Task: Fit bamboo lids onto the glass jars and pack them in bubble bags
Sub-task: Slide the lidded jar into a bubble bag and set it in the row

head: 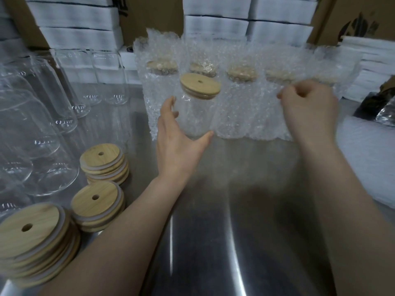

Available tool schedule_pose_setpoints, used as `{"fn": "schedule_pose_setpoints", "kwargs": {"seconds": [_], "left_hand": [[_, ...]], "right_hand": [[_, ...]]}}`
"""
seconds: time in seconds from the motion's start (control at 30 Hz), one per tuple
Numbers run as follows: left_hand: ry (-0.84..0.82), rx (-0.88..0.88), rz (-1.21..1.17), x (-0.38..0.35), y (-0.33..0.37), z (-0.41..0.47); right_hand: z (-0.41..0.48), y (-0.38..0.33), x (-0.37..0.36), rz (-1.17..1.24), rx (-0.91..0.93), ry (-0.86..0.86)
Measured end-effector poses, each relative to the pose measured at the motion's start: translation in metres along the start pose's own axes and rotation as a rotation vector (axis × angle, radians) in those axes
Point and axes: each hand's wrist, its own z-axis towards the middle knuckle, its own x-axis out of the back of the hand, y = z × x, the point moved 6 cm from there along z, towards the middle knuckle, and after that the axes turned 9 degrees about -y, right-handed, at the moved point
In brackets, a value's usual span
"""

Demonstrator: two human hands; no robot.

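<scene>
A glass jar (197, 116) with a tilted bamboo lid (199, 85) leans in front of a row of jars wrapped in bubble bags (162, 99). My left hand (179, 144) spans this jar, fingers along its left side and thumb at its lower right. My right hand (310, 110) has its fingers curled and pinches the top edge of a bubble bag (245, 116) just right of the jar. Three stacks of bamboo lids (100, 159) lie at the left front. Bare glass jars (53, 103) stand in a group at the far left.
The work surface is a steel table (235, 210). White foam boxes (215, 24) and brown cartons are piled behind the wrapped jars. More white foam sheets (372, 60) and a dark bag (374, 103) sit at the right edge.
</scene>
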Motion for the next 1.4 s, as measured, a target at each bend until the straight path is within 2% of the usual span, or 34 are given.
{"fn": "schedule_pose_setpoints", "kwargs": {"seconds": [0.1, 0.2, 0.3, 0.43, 0.57, 0.7, 0.83, 1.07, 1.23, 1.4], "left_hand": [[0.003, 0.030, -0.044, -0.002, -0.004, 0.002], [-0.005, 0.050, -0.063, -0.003, -0.007, 0.001], [-0.020, 0.061, -0.065, -0.003, -0.009, 0.001], [-0.018, 0.075, -0.061, -0.001, -0.008, 0.002], [-0.018, 0.078, -0.056, 0.000, -0.005, 0.001], [-0.022, 0.058, -0.057, 0.001, -0.003, 0.001], [0.001, 0.012, -0.056, 0.002, 0.005, -0.001], [0.146, -0.084, 0.056, 0.016, 0.028, -0.008], [0.321, -0.298, 0.145, 0.027, 0.057, -0.022], [0.293, -0.579, 0.150, 0.022, 0.082, -0.035]], "right_hand": [[0.011, 0.041, 0.025, -0.297, -0.237, -0.007], [0.016, 0.076, 0.034, -0.373, -0.503, -0.057], [0.019, 0.100, 0.033, -0.402, -0.632, -0.137], [0.020, 0.120, 0.032, -0.399, -0.696, -0.204], [0.021, 0.127, 0.029, -0.392, -0.671, -0.254], [0.021, 0.127, 0.033, -0.410, -0.671, -0.210], [0.022, 0.127, 0.037, -0.427, -0.592, -0.213], [0.017, 0.103, 0.047, -0.262, -0.387, 0.067], [0.014, 0.076, 0.041, -0.202, -0.241, 0.159], [0.012, 0.061, 0.031, -0.171, -0.163, 0.155]]}}
